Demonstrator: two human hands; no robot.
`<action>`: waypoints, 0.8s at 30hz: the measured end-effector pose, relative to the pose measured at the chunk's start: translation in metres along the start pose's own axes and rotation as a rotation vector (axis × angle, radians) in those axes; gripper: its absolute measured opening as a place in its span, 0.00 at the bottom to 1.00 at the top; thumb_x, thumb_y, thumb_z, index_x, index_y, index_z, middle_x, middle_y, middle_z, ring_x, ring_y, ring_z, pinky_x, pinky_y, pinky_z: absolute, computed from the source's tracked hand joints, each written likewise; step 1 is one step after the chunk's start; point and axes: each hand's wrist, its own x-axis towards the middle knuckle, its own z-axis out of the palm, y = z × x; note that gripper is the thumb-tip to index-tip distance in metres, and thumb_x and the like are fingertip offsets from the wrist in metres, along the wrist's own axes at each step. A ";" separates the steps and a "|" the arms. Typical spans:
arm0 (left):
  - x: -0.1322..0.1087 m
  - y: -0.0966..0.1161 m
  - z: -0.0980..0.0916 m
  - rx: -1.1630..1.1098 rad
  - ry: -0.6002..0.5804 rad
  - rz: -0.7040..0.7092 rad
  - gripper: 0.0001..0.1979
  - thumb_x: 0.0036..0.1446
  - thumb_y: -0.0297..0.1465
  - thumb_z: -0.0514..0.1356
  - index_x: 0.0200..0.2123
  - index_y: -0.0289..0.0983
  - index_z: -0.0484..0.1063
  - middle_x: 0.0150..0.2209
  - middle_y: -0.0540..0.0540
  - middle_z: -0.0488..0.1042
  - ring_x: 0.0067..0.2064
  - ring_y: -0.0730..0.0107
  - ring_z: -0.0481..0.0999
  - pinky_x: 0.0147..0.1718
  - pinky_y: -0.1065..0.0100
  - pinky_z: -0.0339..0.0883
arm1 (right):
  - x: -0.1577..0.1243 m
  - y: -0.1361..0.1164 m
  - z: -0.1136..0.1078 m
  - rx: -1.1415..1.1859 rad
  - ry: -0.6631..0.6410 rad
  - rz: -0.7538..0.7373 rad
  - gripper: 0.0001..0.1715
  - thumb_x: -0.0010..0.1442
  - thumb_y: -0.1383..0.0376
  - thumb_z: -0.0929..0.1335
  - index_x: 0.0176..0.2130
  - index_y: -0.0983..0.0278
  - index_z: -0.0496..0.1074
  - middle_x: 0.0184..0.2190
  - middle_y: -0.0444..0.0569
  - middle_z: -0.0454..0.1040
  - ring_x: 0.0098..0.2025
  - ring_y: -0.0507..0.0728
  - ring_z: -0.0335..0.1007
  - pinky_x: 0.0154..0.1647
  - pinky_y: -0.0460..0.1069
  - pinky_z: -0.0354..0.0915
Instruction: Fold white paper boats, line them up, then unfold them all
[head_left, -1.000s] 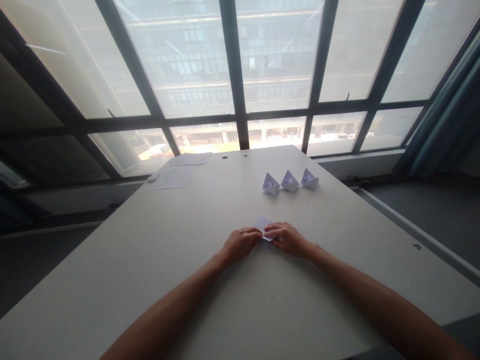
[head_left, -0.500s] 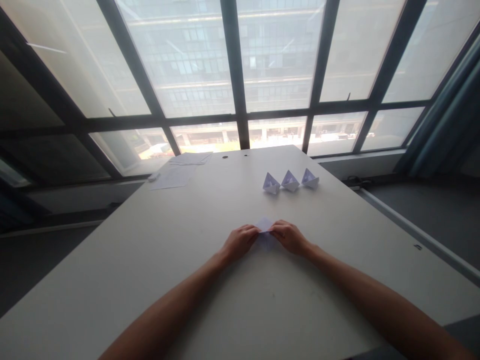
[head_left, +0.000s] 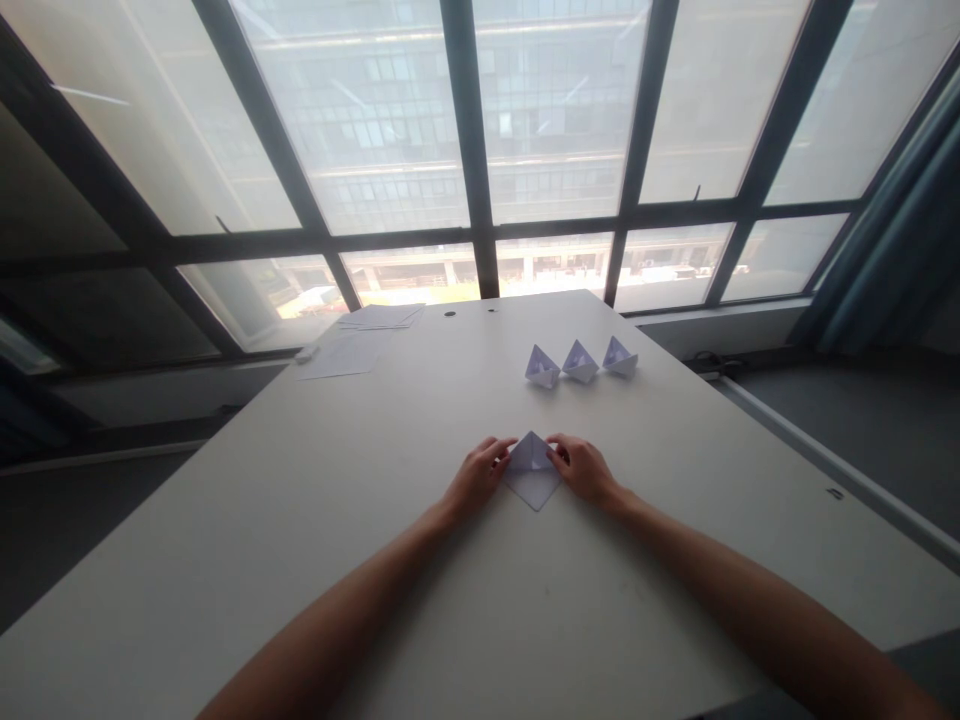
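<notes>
Head view: my left hand (head_left: 478,480) and right hand (head_left: 585,468), fingers curled nearly closed, pinch opposite side corners of the paper (head_left: 535,488), well inside the bench's (head_left: 337,470) edges. An uneven tug could skew its creases or tear a corner; there's room toward the left edge, while three boats (head_left: 580,366) stand toward the far right corner.

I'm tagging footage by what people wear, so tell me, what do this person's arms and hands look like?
The left forearm and right forearm are bare, with no sleeve in view. The left hand and right hand are ungloved. Neither wrist shows a watch or band; I can't make out any rings.
</notes>
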 end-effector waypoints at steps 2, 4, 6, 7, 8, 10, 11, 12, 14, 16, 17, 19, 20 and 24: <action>0.000 0.002 0.000 0.028 0.007 0.021 0.16 0.66 0.31 0.51 0.53 0.39 0.71 0.41 0.45 0.72 0.39 0.68 0.73 0.41 0.66 0.70 | 0.000 0.001 0.001 -0.031 0.003 0.008 0.13 0.63 0.62 0.65 0.45 0.61 0.74 0.33 0.49 0.78 0.35 0.56 0.73 0.37 0.48 0.65; 0.000 0.003 0.001 0.059 0.013 0.028 0.16 0.66 0.30 0.51 0.54 0.40 0.70 0.42 0.44 0.71 0.41 0.67 0.73 0.43 0.66 0.69 | 0.000 0.001 0.001 -0.063 0.008 0.011 0.12 0.62 0.63 0.65 0.45 0.62 0.74 0.33 0.49 0.77 0.35 0.56 0.72 0.38 0.48 0.64; -0.001 0.003 0.001 0.097 0.013 0.030 0.17 0.65 0.29 0.52 0.56 0.41 0.68 0.44 0.44 0.71 0.44 0.66 0.72 0.47 0.64 0.68 | 0.000 0.001 0.001 -0.101 0.013 0.009 0.11 0.62 0.64 0.66 0.45 0.62 0.74 0.34 0.49 0.76 0.37 0.56 0.72 0.39 0.48 0.64; -0.001 0.003 0.001 0.120 0.014 0.031 0.18 0.64 0.28 0.52 0.56 0.41 0.68 0.44 0.44 0.71 0.45 0.65 0.71 0.48 0.63 0.67 | 0.000 0.001 0.000 -0.120 0.012 0.008 0.11 0.62 0.64 0.66 0.45 0.61 0.74 0.35 0.50 0.76 0.38 0.56 0.72 0.40 0.48 0.63; -0.001 0.002 0.000 0.141 0.013 0.032 0.18 0.64 0.28 0.53 0.56 0.41 0.68 0.44 0.44 0.71 0.46 0.64 0.71 0.49 0.62 0.66 | -0.001 0.000 0.000 -0.135 0.009 0.005 0.11 0.62 0.64 0.66 0.44 0.61 0.74 0.36 0.50 0.76 0.39 0.57 0.71 0.41 0.48 0.63; -0.001 0.000 -0.001 0.174 0.004 0.024 0.19 0.64 0.28 0.53 0.57 0.41 0.68 0.41 0.45 0.72 0.44 0.64 0.71 0.48 0.62 0.66 | -0.001 0.000 -0.001 -0.156 0.002 0.003 0.11 0.62 0.65 0.66 0.45 0.61 0.74 0.37 0.51 0.75 0.40 0.57 0.71 0.42 0.48 0.63; -0.001 0.000 -0.001 0.181 -0.001 0.015 0.19 0.64 0.28 0.52 0.57 0.41 0.68 0.39 0.45 0.72 0.42 0.64 0.71 0.46 0.63 0.66 | -0.001 -0.001 -0.002 -0.162 -0.001 0.003 0.11 0.62 0.64 0.66 0.45 0.61 0.74 0.37 0.51 0.75 0.41 0.57 0.71 0.42 0.48 0.63; 0.000 -0.001 -0.002 0.184 -0.007 0.006 0.19 0.65 0.28 0.51 0.58 0.41 0.68 0.37 0.46 0.72 0.41 0.65 0.72 0.44 0.64 0.66 | -0.001 -0.001 -0.002 -0.167 -0.004 0.002 0.11 0.63 0.64 0.65 0.45 0.61 0.74 0.37 0.51 0.75 0.41 0.57 0.71 0.42 0.48 0.62; 0.000 0.000 -0.003 0.188 -0.012 -0.014 0.19 0.65 0.29 0.50 0.58 0.40 0.68 0.36 0.46 0.72 0.38 0.65 0.72 0.42 0.65 0.66 | -0.002 0.000 -0.002 -0.174 -0.009 0.001 0.12 0.63 0.64 0.65 0.45 0.60 0.75 0.37 0.50 0.74 0.40 0.57 0.70 0.41 0.48 0.62; 0.000 0.001 -0.004 0.207 -0.017 -0.031 0.19 0.66 0.29 0.50 0.57 0.40 0.69 0.36 0.46 0.73 0.38 0.65 0.72 0.40 0.67 0.66 | -0.002 0.000 -0.002 -0.180 -0.016 0.003 0.12 0.64 0.63 0.65 0.45 0.59 0.75 0.37 0.50 0.74 0.40 0.57 0.71 0.41 0.48 0.62; 0.000 0.002 -0.004 0.227 -0.020 -0.040 0.19 0.65 0.29 0.51 0.57 0.40 0.70 0.36 0.46 0.73 0.37 0.65 0.72 0.40 0.67 0.65 | -0.002 0.000 -0.002 -0.184 -0.017 0.007 0.12 0.64 0.63 0.65 0.45 0.59 0.75 0.37 0.50 0.74 0.40 0.57 0.71 0.40 0.48 0.62; 0.000 0.002 -0.003 0.287 -0.033 -0.059 0.18 0.65 0.29 0.52 0.55 0.41 0.71 0.35 0.46 0.73 0.37 0.65 0.73 0.40 0.67 0.65 | -0.002 0.000 -0.001 -0.193 -0.009 0.020 0.12 0.63 0.63 0.65 0.46 0.59 0.75 0.38 0.50 0.74 0.40 0.57 0.71 0.40 0.48 0.62; 0.000 0.003 -0.003 0.324 -0.033 -0.071 0.18 0.64 0.28 0.52 0.55 0.41 0.71 0.36 0.46 0.74 0.37 0.65 0.73 0.40 0.67 0.65 | -0.002 -0.001 -0.001 -0.198 -0.004 0.026 0.13 0.63 0.63 0.66 0.47 0.59 0.74 0.38 0.51 0.74 0.40 0.57 0.71 0.40 0.48 0.62; 0.000 0.002 -0.003 0.454 0.000 -0.075 0.22 0.63 0.27 0.54 0.59 0.42 0.66 0.43 0.43 0.74 0.45 0.61 0.72 0.47 0.61 0.65 | -0.003 -0.002 -0.001 -0.214 -0.007 0.035 0.11 0.62 0.63 0.67 0.45 0.60 0.75 0.38 0.50 0.73 0.40 0.57 0.70 0.41 0.48 0.62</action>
